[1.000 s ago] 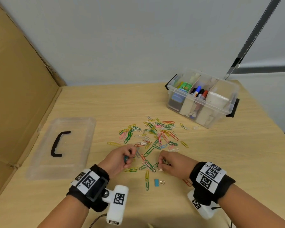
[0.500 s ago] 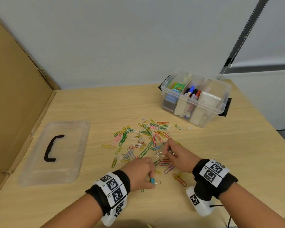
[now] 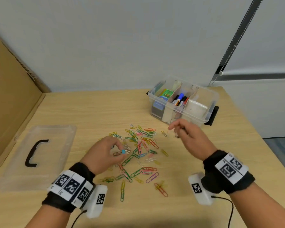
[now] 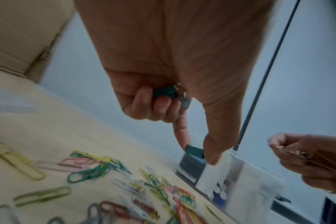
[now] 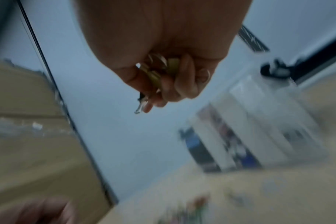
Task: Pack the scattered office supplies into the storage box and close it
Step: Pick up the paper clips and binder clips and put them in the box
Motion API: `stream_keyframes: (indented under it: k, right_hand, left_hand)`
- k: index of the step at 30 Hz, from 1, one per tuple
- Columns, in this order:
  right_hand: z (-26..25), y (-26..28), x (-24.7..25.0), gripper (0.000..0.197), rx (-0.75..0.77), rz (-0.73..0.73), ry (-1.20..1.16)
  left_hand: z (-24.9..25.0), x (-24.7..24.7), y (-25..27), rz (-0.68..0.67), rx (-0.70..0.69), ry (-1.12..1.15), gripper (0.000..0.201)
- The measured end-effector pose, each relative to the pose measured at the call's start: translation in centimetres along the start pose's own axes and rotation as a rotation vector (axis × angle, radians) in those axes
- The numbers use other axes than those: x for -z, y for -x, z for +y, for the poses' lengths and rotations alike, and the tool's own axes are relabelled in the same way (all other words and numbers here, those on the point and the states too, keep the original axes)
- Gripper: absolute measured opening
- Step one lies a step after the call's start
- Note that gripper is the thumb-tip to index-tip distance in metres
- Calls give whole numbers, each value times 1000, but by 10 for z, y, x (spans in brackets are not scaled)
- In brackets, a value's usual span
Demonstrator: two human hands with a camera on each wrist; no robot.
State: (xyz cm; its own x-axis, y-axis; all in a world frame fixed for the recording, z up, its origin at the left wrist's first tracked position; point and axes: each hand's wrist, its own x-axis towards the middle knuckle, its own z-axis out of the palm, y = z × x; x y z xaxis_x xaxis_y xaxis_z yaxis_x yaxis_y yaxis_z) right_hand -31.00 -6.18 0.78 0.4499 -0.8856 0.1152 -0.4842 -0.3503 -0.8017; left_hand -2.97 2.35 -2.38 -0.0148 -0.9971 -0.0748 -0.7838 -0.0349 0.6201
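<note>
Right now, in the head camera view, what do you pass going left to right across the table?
Clear lid with its black handle → left hand pinching a small blue binder clip → scattered paper clips → right hand → storage box.

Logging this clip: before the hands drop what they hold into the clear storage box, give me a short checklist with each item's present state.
1. Left hand pinches a small teal binder clip: ok.
2. Right hand grips small metal clips: ok.
3. Clear plastic storage box open: ok.
4. Clear lid with black handle apart from the box: ok.
5. Free compartment for clips: cannot tell.
6. Coloured paper clips gathered off the wooden table: not ok.
</note>
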Motion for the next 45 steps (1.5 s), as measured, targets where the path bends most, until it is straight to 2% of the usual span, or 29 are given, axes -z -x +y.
stream_keyframes:
  k: [4,6,9,12,14,17,23,26,30,32,36,39,45]
  right_hand:
    - [-5,-37,54,22,45,332,28]
    - [2,-60,75,18,-6,407,80]
    - [24,-95,100,18,-151,354,301]
    - [48,-123,113,25,-287,189,563]
    - [58,-135,116,25,-344,75,653]
    - [66,-146,115,18,-340,1,648]
    - [75,-145,115,27,-348,-103,560]
    - [76,-137,117,33,-318,-63,507]
    - [87,-114,114,32,-184,259,392]
    - [99,-97,106,34,-162,367,443]
    - [122,-77,85,52,-219,353,357]
    - [127,-75,80,53,-204,360,276]
    - [134,-74,79,54,-153,334,240]
  left_hand:
    - [9,6,-3,94,45,-6,18]
    - [14,5,-4,117,56,-13,18]
    - [24,1,-5,132,83,1,18]
    - [36,-5,-3,141,101,9,18]
    - [43,-9,0,142,111,8,17]
    - [47,-13,3,141,132,4,16]
    - [42,-15,11,129,190,7,16]
    - [43,-16,11,118,170,5,16]
    - [55,-16,1,107,114,18,15]
    - [68,-15,-12,121,63,24,16]
    - [114,-18,-57,127,-70,-3,19]
    - [157,-27,-103,133,-156,-58,20]
    - [217,-60,-195,76,-237,-286,27]
